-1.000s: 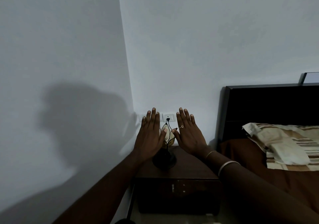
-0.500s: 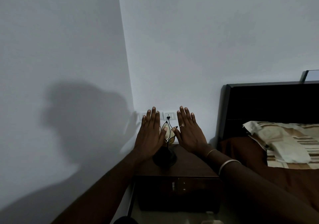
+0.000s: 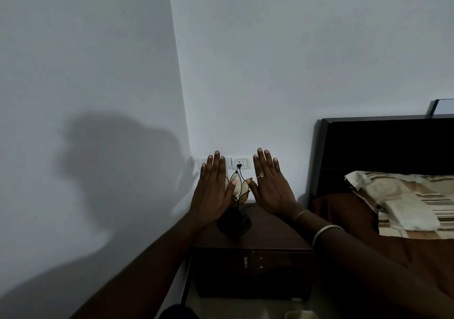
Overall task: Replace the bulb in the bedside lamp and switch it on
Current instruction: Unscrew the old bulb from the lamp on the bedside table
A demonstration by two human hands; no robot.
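Observation:
A small bedside lamp (image 3: 237,190) with pale petal-shaped shades and a dark round base stands unlit on the brown nightstand (image 3: 270,232). Its black cord runs up to a white wall socket (image 3: 240,163). My left hand (image 3: 213,193) is held flat, fingers straight, just left of the lamp and in front of part of it. My right hand (image 3: 271,188), wearing a ring, is flat on the lamp's right side. Both hands hold nothing. The bulb itself is not discernible in the dim light.
A second white switch plate (image 3: 203,161) sits on the wall left of the socket. A bed with a dark headboard (image 3: 383,146) and striped pillow (image 3: 403,200) lies to the right. The nightstand has a drawer front (image 3: 253,262). A pale object (image 3: 301,315) lies on the floor below.
The hands have spread slightly apart on either side of the lamp. The view has shifted only slightly.

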